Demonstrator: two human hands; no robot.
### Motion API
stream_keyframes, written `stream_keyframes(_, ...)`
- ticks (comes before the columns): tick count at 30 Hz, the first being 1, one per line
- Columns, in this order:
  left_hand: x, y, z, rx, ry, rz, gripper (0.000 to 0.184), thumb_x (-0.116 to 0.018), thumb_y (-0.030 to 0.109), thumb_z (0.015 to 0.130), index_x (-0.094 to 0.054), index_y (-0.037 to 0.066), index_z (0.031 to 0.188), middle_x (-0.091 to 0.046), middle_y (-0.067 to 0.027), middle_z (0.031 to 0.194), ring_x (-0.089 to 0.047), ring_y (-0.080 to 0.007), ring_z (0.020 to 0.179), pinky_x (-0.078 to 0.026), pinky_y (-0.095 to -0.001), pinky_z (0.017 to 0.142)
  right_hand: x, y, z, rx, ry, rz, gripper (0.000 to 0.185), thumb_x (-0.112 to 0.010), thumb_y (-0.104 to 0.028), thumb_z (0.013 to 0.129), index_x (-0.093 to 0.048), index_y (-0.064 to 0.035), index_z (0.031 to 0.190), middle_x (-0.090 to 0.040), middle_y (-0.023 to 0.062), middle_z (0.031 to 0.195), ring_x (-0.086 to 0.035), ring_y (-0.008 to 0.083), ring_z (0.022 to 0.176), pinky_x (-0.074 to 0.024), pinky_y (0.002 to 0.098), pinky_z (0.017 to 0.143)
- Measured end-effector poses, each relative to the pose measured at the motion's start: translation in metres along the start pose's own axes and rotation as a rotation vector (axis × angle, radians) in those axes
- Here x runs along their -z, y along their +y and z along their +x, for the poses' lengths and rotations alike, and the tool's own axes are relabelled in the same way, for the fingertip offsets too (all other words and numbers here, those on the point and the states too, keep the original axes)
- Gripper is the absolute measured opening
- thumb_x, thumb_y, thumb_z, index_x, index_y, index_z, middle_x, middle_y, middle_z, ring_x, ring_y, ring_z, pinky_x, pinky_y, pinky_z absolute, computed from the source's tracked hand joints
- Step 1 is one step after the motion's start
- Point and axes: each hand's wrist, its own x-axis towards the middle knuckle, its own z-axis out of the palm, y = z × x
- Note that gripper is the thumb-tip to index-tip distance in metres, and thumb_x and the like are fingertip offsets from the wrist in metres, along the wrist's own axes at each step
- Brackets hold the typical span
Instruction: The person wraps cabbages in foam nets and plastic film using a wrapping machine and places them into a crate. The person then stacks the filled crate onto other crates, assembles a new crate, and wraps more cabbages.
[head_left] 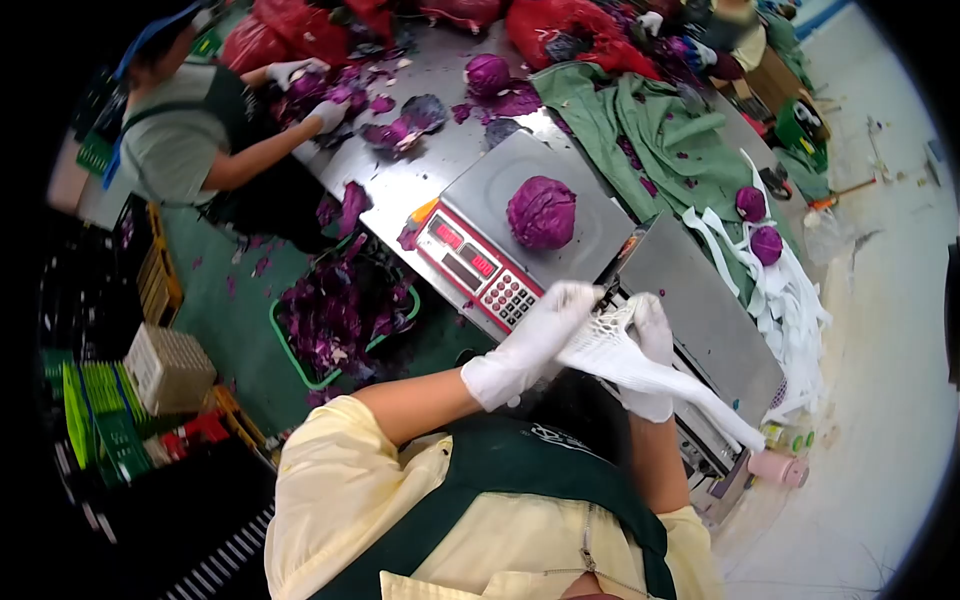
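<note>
A white mesh net sleeve point(640, 372) is stretched between my two gloved hands, its loose tail trailing down to the right. My left hand point(535, 340) pinches the sleeve's upper edge with closed fingers. My right hand point(652, 345) grips the other side of the opening, its fingers partly behind the mesh. Just beyond my hands, a red cabbage point(542, 213) rests on the steel plate of a digital scale point(490, 190). The scale's red panel point(478, 265) has lit digits and faces me. A flat metal machine point(700, 310) stands to the right of the scale.
Across the steel table point(400, 185), a co-worker point(190, 130) handles purple leaves. A green-rimmed basket point(285, 345) of leaf scraps sits on the floor at left. White net sleeves point(790, 320), two small cabbages point(766, 245) and a green cloth point(650, 135) lie at right.
</note>
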Motion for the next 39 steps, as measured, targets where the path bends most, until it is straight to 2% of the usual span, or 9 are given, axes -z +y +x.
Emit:
stream_keyframes(4,0.05,0.045,0.014,0.335,-0.353,0.351,0.034,-0.065,0.026,0.087,-0.061,0.003,0.112,-0.062,-0.0044,0.106,-0.056,-0.009,0.095,-0.046,-0.0242,0.082,-0.023,-0.026,0.043,-0.188,0.081,0.2,0.006,-0.051,-0.011,0.093,-0.05,-0.0066,0.089,-0.048,-0.0011,0.074,-0.048,0.0071,0.065,-0.044,0.0247,0.06)
stream_keyframes(9,0.127,0.095,0.119,-0.415,0.286,0.617,0.022,-0.068,0.011,0.079,-0.065,0.001,0.099,-0.066,-0.0039,0.082,-0.062,-0.0085,0.072,-0.051,-0.0229,0.063,-0.046,-0.034,0.115,-0.231,-0.355,-0.692,0.022,-0.06,-0.014,0.087,-0.062,0.001,0.104,-0.064,0.0031,0.082,-0.06,0.007,0.071,-0.0484,0.0226,0.062)
stream_keyframes(10,0.138,0.103,0.144,-0.554,0.483,0.884,0.027,-0.068,0.029,0.079,-0.067,0.006,0.095,-0.069,-0.0114,0.082,-0.067,-0.021,0.072,-0.052,-0.0335,0.062,-0.036,-0.019,0.145,-0.235,-0.362,-0.653,0.02,-0.058,-0.012,0.088,-0.063,0.0013,0.102,-0.063,0.0028,0.08,-0.059,0.0066,0.073,-0.0479,0.0225,0.063)
stream_keyframes(17,0.159,0.072,0.198,-0.385,0.3,1.739,0.029,-0.048,0.036,0.089,-0.062,0.01,0.09,-0.066,-0.0162,0.08,-0.063,-0.0384,0.078,-0.047,-0.0494,0.069,-0.017,0.076,0.252,-0.133,0.074,-0.873,0.04,-0.044,-0.026,0.092,-0.062,0.0089,0.094,-0.065,0.0225,0.086,-0.062,0.0326,0.083,-0.0463,0.0379,0.076)
stream_keyframes(23,0.161,0.04,0.153,-0.39,0.11,0.748,0.032,-0.04,0.031,0.096,-0.06,0.006,0.101,-0.066,-0.0154,0.096,-0.063,-0.029,0.094,-0.048,-0.0437,0.081,-0.067,0.065,0.155,0.199,0.164,-0.458,0.027,-0.046,-0.018,0.096,-0.062,0.0036,0.098,-0.067,0.0119,0.095,-0.062,0.0209,0.094,-0.0452,0.0322,0.084)
stream_keyframes(25,0.128,0.056,0.101,0.191,-0.157,-0.321,0.043,-0.039,0.038,0.099,-0.053,0.003,0.121,-0.06,-0.011,0.12,-0.058,-0.0246,0.106,-0.048,-0.0366,0.09,-0.073,0.028,0.112,0.233,-0.102,-0.401,0.015,-0.047,-0.012,0.096,-0.059,-0.002,0.096,-0.062,0.0016,0.088,-0.055,0.0092,0.086,-0.0447,0.0256,0.079)
stream_keyframes(33,0.099,0.029,0.014,0.25,-0.315,-0.311,0.07,-0.027,0.057,0.097,-0.044,-0.002,0.13,-0.054,-0.0186,0.126,-0.055,-0.0279,0.114,-0.043,-0.0429,0.101,-0.059,-0.062,-0.03,-0.52,-0.245,0.267,0.023,-0.051,-0.025,0.096,-0.053,-0.002,0.097,-0.063,0.008,0.093,-0.062,0.015,0.083,-0.0511,0.0295,0.078)
stream_keyframes(35,0.08,0.014,-0.002,0.302,-0.154,-0.387,0.068,-0.031,0.056,0.097,-0.044,-0.002,0.13,-0.056,-0.0201,0.122,-0.056,-0.0304,0.112,-0.044,-0.0445,0.1,-0.018,-0.058,-0.059,-0.604,-0.391,0.185,0.048,-0.058,-0.032,0.091,-0.052,0.0048,0.121,-0.064,0.0099,0.101,-0.062,0.0179,0.093,-0.0493,0.0335,0.085)
stream_keyframes(39,0.031,-0.004,-0.025,0.333,-0.558,-0.343,0.066,-0.038,0.056,0.094,-0.058,-0.004,0.111,-0.065,-0.0206,0.093,-0.064,-0.0292,0.091,-0.05,-0.0413,0.089,0.015,-0.097,-0.103,-0.679,-0.737,-0.09,0.04,-0.065,-0.027,0.088,-0.06,0.0033,0.114,-0.065,0.0043,0.1,-0.06,0.0101,0.09,-0.0476,0.0276,0.085)
